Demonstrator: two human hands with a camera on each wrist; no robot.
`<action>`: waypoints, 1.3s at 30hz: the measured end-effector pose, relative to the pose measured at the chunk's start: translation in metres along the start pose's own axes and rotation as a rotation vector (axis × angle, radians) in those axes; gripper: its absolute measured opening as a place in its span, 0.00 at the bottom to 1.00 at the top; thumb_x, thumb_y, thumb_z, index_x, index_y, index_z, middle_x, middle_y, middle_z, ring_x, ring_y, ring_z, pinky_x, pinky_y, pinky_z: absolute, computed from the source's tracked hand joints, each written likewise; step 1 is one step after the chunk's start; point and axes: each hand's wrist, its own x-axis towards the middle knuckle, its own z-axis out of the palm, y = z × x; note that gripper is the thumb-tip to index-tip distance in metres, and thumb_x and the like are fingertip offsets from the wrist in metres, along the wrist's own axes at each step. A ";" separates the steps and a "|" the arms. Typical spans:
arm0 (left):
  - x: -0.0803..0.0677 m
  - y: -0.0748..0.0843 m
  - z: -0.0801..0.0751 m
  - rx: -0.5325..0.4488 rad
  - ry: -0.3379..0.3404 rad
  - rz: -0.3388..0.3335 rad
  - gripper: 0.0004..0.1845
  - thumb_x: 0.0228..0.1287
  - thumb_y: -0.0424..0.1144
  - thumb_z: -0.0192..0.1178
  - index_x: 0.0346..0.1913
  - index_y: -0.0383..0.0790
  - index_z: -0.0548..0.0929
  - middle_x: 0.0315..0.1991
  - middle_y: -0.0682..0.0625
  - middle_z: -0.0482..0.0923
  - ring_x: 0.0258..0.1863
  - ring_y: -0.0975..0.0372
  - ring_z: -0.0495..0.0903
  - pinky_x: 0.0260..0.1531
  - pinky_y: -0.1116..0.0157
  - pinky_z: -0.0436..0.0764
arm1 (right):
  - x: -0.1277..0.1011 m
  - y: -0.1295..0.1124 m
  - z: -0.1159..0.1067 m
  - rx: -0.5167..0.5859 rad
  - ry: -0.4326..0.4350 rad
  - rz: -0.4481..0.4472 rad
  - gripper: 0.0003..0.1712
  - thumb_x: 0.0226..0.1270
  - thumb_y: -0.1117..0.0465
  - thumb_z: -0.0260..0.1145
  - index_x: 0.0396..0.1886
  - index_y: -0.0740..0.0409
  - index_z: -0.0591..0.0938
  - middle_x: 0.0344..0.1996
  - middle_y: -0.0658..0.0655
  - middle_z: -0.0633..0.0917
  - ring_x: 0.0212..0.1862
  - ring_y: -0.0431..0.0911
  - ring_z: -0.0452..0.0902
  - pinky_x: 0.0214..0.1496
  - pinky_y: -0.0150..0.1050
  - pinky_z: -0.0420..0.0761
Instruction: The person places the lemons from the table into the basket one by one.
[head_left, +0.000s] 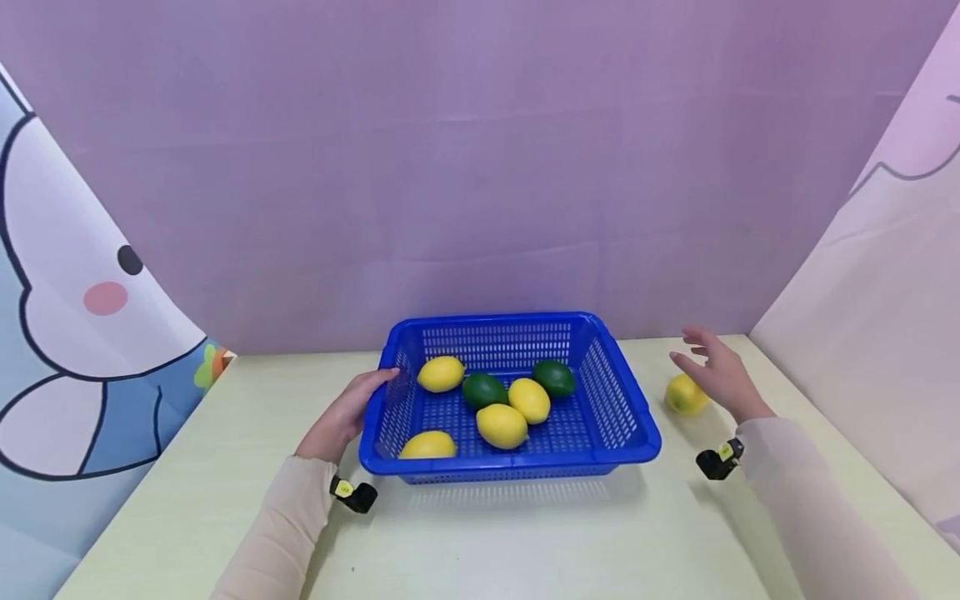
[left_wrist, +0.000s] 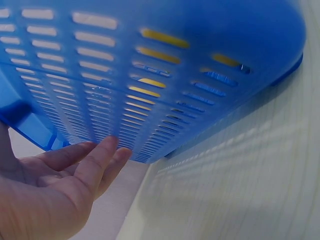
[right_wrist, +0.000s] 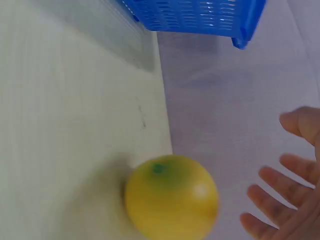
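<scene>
A pale table (head_left: 187,500) stands before a purple backdrop (head_left: 480,167), cartoon cloth (head_left: 67,333) at left. The left hand (head_left: 341,417) rests straight fingers (left_wrist: 100,160) on the basket (head_left: 637,433) wall. The right hand (head_left: 720,375), fingers (right_wrist: 280,185) spread apart, hovers just beside the lemon (head_left: 684,395) on the table, right of the basket.

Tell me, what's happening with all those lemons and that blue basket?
A person sits at a table with a blue basket that has four yellow lemons and two green ones inside. Their left hand touches the basket's left side with straight fingers. Their right hand is open, just above one more yellow lemon lying on the table to the basket's right, not holding it.
</scene>
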 end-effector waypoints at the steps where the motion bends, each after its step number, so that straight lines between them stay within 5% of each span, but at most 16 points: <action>1: 0.000 0.000 0.000 -0.001 -0.003 0.002 0.35 0.71 0.53 0.46 0.70 0.31 0.57 0.53 0.37 0.77 0.42 0.55 0.83 0.41 0.59 0.83 | -0.001 0.002 0.002 -0.002 0.016 0.005 0.36 0.71 0.51 0.54 0.67 0.71 0.57 0.62 0.77 0.64 0.61 0.71 0.61 0.58 0.67 0.63; 18: -0.001 -0.003 0.000 0.002 0.010 0.011 0.34 0.71 0.54 0.46 0.69 0.31 0.58 0.51 0.39 0.78 0.41 0.56 0.83 0.40 0.61 0.83 | -0.003 0.026 0.034 0.013 0.108 0.238 0.47 0.67 0.46 0.57 0.68 0.76 0.51 0.65 0.80 0.54 0.64 0.74 0.49 0.63 0.68 0.54; 26: 0.000 -0.003 0.001 0.009 0.003 0.015 0.35 0.71 0.54 0.45 0.69 0.31 0.58 0.52 0.37 0.77 0.41 0.56 0.83 0.41 0.60 0.83 | -0.004 0.031 0.037 0.077 0.050 0.363 0.55 0.64 0.39 0.58 0.71 0.73 0.44 0.67 0.80 0.48 0.66 0.73 0.47 0.64 0.67 0.54; 39: 0.001 -0.001 0.000 0.006 -0.003 0.016 0.34 0.72 0.53 0.46 0.70 0.32 0.57 0.54 0.36 0.75 0.43 0.56 0.83 0.42 0.59 0.82 | -0.005 0.033 0.040 0.064 -0.025 0.401 0.60 0.60 0.42 0.65 0.71 0.73 0.40 0.65 0.82 0.49 0.63 0.72 0.52 0.63 0.66 0.58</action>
